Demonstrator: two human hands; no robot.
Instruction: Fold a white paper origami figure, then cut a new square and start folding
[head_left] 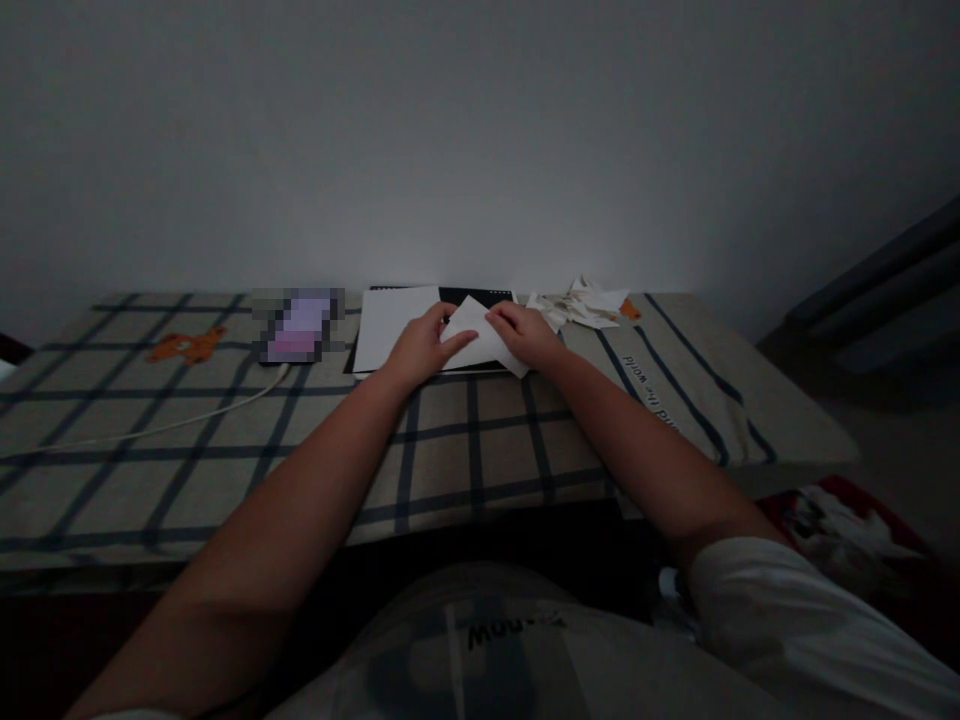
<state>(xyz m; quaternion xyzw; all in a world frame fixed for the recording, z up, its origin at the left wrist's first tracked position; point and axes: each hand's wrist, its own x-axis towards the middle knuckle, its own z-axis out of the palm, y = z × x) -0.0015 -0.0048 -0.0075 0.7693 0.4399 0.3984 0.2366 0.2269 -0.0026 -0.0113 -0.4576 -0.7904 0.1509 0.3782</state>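
Observation:
A white sheet of paper (471,335), with a pointed corner at the top and another low on the right, is held between my two hands. My left hand (421,345) grips its left side, thumb lying over the front. On the right side, my right hand (529,333) pinches the paper near its upper edge. Beneath it lies a flat pad or calendar (394,325) with a white page on the left and a black part on the right. Just beyond my right hand is a heap of crumpled or folded white paper pieces (585,303).
A lit phone (304,325), its screen blurred out, lies at the left with a white cable (225,408) attached. A checked cloth (465,430) covers the table against a grey wall. Low on the right, a red container (900,510) holds pale scraps, and a bottle (673,590) stands below the table edge.

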